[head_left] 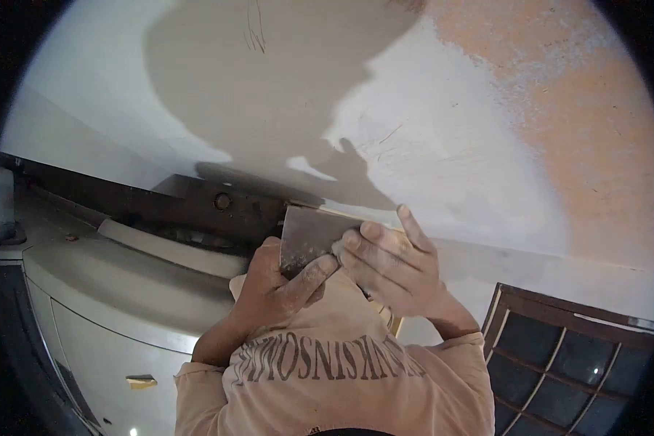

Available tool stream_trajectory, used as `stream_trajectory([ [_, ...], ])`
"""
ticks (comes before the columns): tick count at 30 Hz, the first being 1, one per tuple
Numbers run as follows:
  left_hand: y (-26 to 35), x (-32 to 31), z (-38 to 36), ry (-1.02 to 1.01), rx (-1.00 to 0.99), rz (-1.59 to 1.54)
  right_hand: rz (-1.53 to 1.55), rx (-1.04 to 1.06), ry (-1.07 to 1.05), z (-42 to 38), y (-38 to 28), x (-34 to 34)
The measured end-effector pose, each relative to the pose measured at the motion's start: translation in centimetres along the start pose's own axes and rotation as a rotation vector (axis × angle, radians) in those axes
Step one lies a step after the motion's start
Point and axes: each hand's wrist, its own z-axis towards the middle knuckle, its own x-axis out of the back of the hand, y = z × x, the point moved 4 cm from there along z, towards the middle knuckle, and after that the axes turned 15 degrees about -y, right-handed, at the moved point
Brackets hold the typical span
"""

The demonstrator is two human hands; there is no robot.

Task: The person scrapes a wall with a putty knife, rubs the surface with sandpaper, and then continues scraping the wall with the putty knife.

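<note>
A dark grey, dusty sheet like sandpaper (309, 236) is in front of the chest, its lower edge gripped by my left hand (277, 287), thumb on its face. My right hand (396, 265) lies against the sheet's right side, palm turned up, fingers extended and partly spread, whitish with dust. Its fingertips touch the sheet near my left thumb. Whether my right hand also grips the sheet cannot be made out. Beyond both hands rises a wall (450, 167) with white filler and orange paint, crossed by a large shadow.
A light-coloured car (116, 312) stands at the left, with a small yellowish piece (142, 381) on it. At the lower right is a brown-framed door or window with dark panes (552, 356). A dark ledge (196, 200) runs along the wall's base.
</note>
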Motion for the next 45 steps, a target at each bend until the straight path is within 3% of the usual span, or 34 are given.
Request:
stream_trajectory([
  [2, -0.2, 0.0, -0.1, 0.004, 0.006, 0.014, -0.017, -0.064, 0.016, 0.6, 0.6, 0.3],
  [5, -0.3, 0.0, 0.0, 0.008, 0.023, -0.044, 0.036, 0.065, -0.146, 0.4, -1.0, 0.0],
  [8, 0.0, -0.2, 0.1, 0.018, 0.033, -0.018, 0.043, -0.165, -0.004, 1.1, 1.8, 1.3],
  [11, -0.3, -0.3, 0.3, 0.008, 0.006, -0.001, 0.073, 0.137, -0.214, 0.9, -0.8, 0.8],
  [14, -0.7, -0.1, 0.3, 0.002, -0.023, -0.025, 0.087, -0.158, -0.03, 1.6, 1.7, 1.6],
  [17, -0.7, -0.2, 0.1, 0.016, -0.012, -0.017, -0.003, 0.049, -0.133, 0.5, 0.2, 0.4],
  [20, -0.4, -0.5, 0.5, 0.024, -0.013, -0.03, -0.13, -0.047, -0.147, 1.0, 0.7, 0.4],
  [22, -0.3, -0.7, 0.3, 0.001, -0.034, 0.043, -0.775, 0.095, -0.374, -0.6, 0.7, -2.1],
  [24, -0.4, -0.6, 0.4, 0.006, -0.009, 0.014, -0.871, 0.075, -0.352, -0.8, 0.5, -2.6],
  [25, -0.4, -0.6, 0.7, 0.007, -0.003, 0.0, -0.652, -0.01, -0.218, -0.1, 0.3, -1.7],
  [27, -0.6, -0.5, 0.6, -0.002, -0.051, 0.05, -0.392, -0.065, -0.142, 1.1, 0.5, 0.0],
  [29, -0.7, -0.5, 0.5, -0.015, -0.043, 0.072, -0.306, -0.019, -0.258, 1.5, 0.6, 0.6],
  [33, -0.4, -0.4, 0.7, -0.013, -0.012, 0.059, -0.116, 0.038, -0.097, -0.4, 1.4, -0.5],
  [36, -0.2, -0.9, 0.4, 0.034, 0.018, 0.0, 0.031, -0.12, 0.024, 1.8, 1.7, 1.4],
  [39, -0.3, -0.4, 0.5, 0.045, 0.001, 0.001, 0.037, 0.103, -0.08, 1.0, 0.0, 0.4],
  [42, -0.8, -0.2, 0.3, 0.021, 0.004, 0.013, -0.171, -0.069, -0.092, 1.4, 1.2, 0.1],
  [45, -1.0, 0.0, 0.4, -0.003, -0.02, -0.025, -0.143, 0.032, -0.096, 0.5, 0.7, -0.6],
])
